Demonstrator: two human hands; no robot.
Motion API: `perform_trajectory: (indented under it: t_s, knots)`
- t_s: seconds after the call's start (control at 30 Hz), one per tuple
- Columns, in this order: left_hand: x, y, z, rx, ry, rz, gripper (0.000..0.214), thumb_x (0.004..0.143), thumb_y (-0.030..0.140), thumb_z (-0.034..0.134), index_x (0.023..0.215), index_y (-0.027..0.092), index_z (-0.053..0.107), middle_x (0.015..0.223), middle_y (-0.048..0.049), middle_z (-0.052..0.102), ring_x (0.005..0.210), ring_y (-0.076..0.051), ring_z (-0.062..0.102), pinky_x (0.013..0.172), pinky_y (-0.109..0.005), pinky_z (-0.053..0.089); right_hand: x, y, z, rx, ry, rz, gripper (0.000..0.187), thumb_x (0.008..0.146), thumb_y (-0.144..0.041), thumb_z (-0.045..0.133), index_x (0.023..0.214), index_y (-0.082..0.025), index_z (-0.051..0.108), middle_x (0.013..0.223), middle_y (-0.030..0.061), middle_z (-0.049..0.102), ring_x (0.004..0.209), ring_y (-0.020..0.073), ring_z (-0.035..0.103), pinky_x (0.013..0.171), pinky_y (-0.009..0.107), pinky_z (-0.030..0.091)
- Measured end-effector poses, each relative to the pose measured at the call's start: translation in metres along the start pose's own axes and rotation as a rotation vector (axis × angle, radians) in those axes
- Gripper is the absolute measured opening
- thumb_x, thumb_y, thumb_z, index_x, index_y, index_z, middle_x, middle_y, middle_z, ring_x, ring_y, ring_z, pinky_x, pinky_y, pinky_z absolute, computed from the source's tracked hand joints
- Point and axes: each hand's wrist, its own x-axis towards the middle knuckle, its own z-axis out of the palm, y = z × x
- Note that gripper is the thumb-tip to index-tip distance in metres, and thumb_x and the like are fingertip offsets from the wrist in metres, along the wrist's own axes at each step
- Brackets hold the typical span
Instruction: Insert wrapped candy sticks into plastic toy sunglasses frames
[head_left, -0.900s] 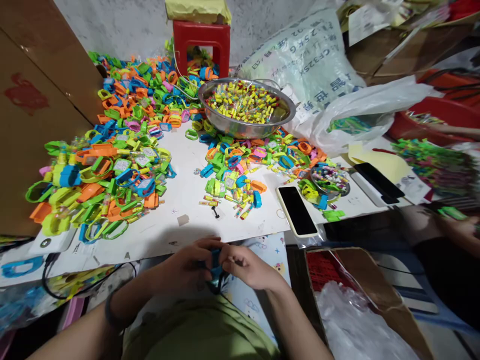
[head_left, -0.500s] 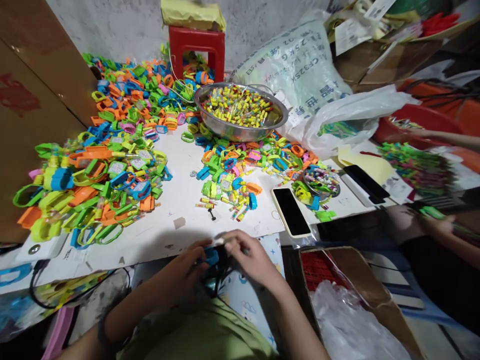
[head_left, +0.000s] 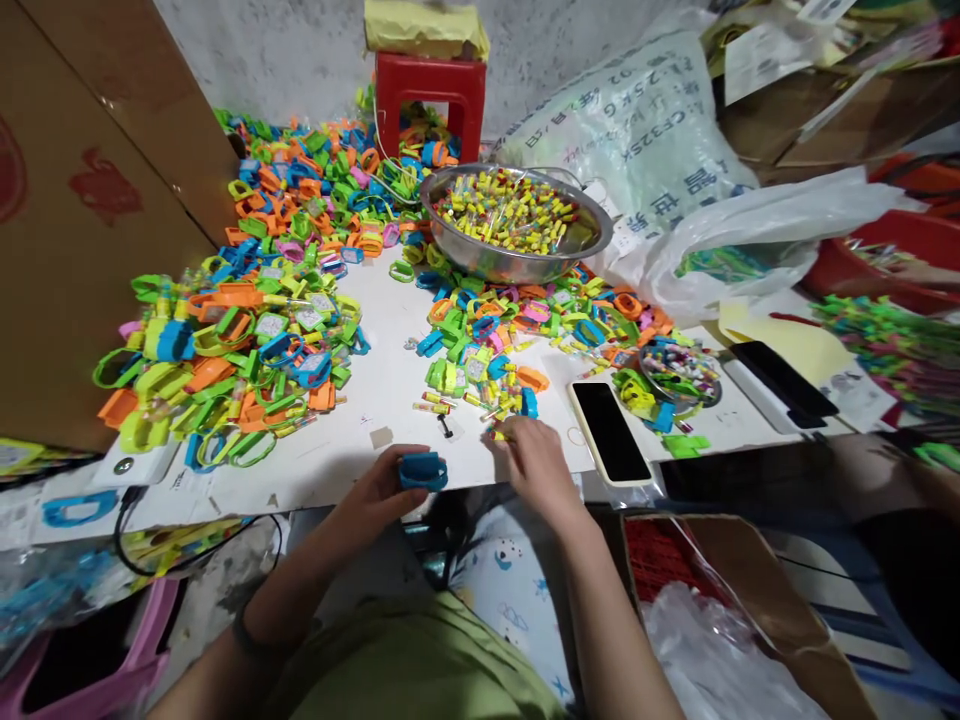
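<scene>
My left hand (head_left: 381,488) grips a blue plastic toy watch (head_left: 424,471) by its side, just over the table's front edge. To the right, my right hand (head_left: 538,462) is lowered to the tabletop, its thumb and fingertips closed on a small yellow tube (head_left: 501,435) with a red end. Similar tubes (head_left: 433,404) lie just beyond, beside a little black T-shaped piece (head_left: 445,426). A loose heap of coloured toy watches (head_left: 474,368) spreads behind them, with a blue one (head_left: 529,402) closest to my right hand.
A metal basin (head_left: 517,262) full of yellow tubes stands behind. Toy watches are piled at left (head_left: 247,350). A phone (head_left: 611,432) lies near the front edge, beside a small bowl (head_left: 686,372). An open carton (head_left: 720,560) sits below; another person's arm (head_left: 874,480) is at right.
My hands have parted from above my lap. The left has come up to the table edge with the blue toy watch; the right has reached forward onto the tabletop. The view has swung left.
</scene>
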Motion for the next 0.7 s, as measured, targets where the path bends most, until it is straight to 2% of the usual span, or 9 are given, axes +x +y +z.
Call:
perform_trajectory:
  t_s: [0.1, 0.17, 0.27, 0.33, 0.43, 0.5, 0.57, 0.63, 0.7]
  knots:
    - [0.002, 0.007, 0.009, 0.046, 0.061, 0.003, 0.046, 0.079, 0.039, 0.073, 0.12, 0.025, 0.055, 0.118, -0.005, 0.064, 0.109, -0.021, 0.059, 0.089, -0.032, 0.049, -0.014, -0.032, 0.007, 0.454, 0.058, 0.052, 0.016, 0.101, -0.032, 0.038, 0.105, -0.022, 0.05, 0.093, 0.0053, 0.061, 0.086, 0.0202, 0.058, 0.076, 0.032, 0.045]
    - [0.004, 0.012, 0.016, 0.055, 0.048, 0.035, 0.047, 0.08, 0.039, 0.073, 0.119, 0.025, 0.054, 0.117, -0.0056, 0.065, 0.108, -0.022, 0.061, 0.087, -0.032, 0.05, -0.025, -0.056, 0.013, 0.63, 0.055, 0.082, 0.018, 0.102, -0.035, 0.037, 0.109, -0.023, 0.049, 0.092, 0.0036, 0.059, 0.082, 0.0179, 0.058, 0.072, 0.03, 0.045]
    - [0.005, 0.019, 0.025, 0.092, 0.024, 0.166, 0.041, 0.081, 0.039, 0.072, 0.115, 0.022, 0.054, 0.112, -0.0064, 0.066, 0.102, -0.02, 0.062, 0.088, -0.031, 0.051, -0.037, -0.079, 0.017, 0.728, 0.087, 0.107, 0.019, 0.103, -0.036, 0.037, 0.114, -0.025, 0.049, 0.094, 0.0035, 0.059, 0.081, 0.0166, 0.058, 0.072, 0.029, 0.046]
    - [0.004, 0.023, 0.027, 0.205, 0.038, 0.227, 0.038, 0.082, 0.037, 0.072, 0.113, 0.021, 0.057, 0.111, -0.0068, 0.066, 0.1, -0.019, 0.062, 0.087, -0.03, 0.051, -0.04, -0.083, 0.015, 0.718, 0.162, 0.107, 0.019, 0.103, -0.036, 0.04, 0.115, -0.025, 0.05, 0.095, 0.0043, 0.059, 0.083, 0.017, 0.058, 0.074, 0.029, 0.047]
    - [0.002, 0.026, 0.026, 0.396, 0.039, 0.233, 0.041, 0.076, 0.033, 0.079, 0.112, 0.021, 0.062, 0.107, -0.0057, 0.068, 0.097, -0.019, 0.063, 0.085, -0.029, 0.05, -0.041, -0.08, 0.01, 0.704, 0.227, 0.065, 0.017, 0.102, -0.034, 0.044, 0.114, -0.025, 0.052, 0.098, 0.0053, 0.058, 0.089, 0.0181, 0.059, 0.078, 0.03, 0.048]
    - [0.003, 0.025, 0.025, 0.317, 0.042, 0.235, 0.05, 0.069, 0.031, 0.085, 0.112, 0.022, 0.061, 0.102, -0.0048, 0.07, 0.094, -0.019, 0.065, 0.083, -0.029, 0.051, -0.041, -0.079, 0.009, 0.753, 0.215, 0.043, 0.016, 0.102, -0.034, 0.044, 0.113, -0.025, 0.052, 0.098, 0.005, 0.058, 0.091, 0.018, 0.058, 0.079, 0.03, 0.048]
    - [0.005, 0.024, 0.026, 0.09, 0.05, 0.249, 0.054, 0.066, 0.029, 0.087, 0.11, 0.022, 0.058, 0.102, -0.0051, 0.071, 0.093, -0.019, 0.067, 0.081, -0.029, 0.053, -0.042, -0.082, 0.011, 0.836, 0.178, 0.042, 0.015, 0.102, -0.034, 0.044, 0.113, -0.026, 0.05, 0.097, 0.004, 0.058, 0.089, 0.0173, 0.058, 0.077, 0.029, 0.048]
    - [0.007, 0.024, 0.029, -0.117, 0.048, 0.256, 0.048, 0.068, 0.029, 0.086, 0.104, 0.023, 0.055, 0.105, -0.0051, 0.072, 0.091, -0.019, 0.068, 0.078, -0.029, 0.054, -0.044, -0.087, 0.015, 0.896, 0.135, 0.03, 0.014, 0.103, -0.033, 0.042, 0.114, -0.026, 0.048, 0.095, 0.0028, 0.058, 0.085, 0.0161, 0.058, 0.074, 0.028, 0.048]
    - [0.008, 0.025, 0.032, -0.207, 0.039, 0.26, 0.044, 0.069, 0.03, 0.086, 0.099, 0.023, 0.055, 0.108, -0.0042, 0.071, 0.086, -0.016, 0.067, 0.072, -0.026, 0.053, -0.046, -0.092, 0.017, 0.887, 0.086, -0.035, 0.011, 0.103, -0.029, 0.042, 0.111, -0.026, 0.049, 0.093, 0.002, 0.058, 0.082, 0.0151, 0.057, 0.073, 0.027, 0.048]
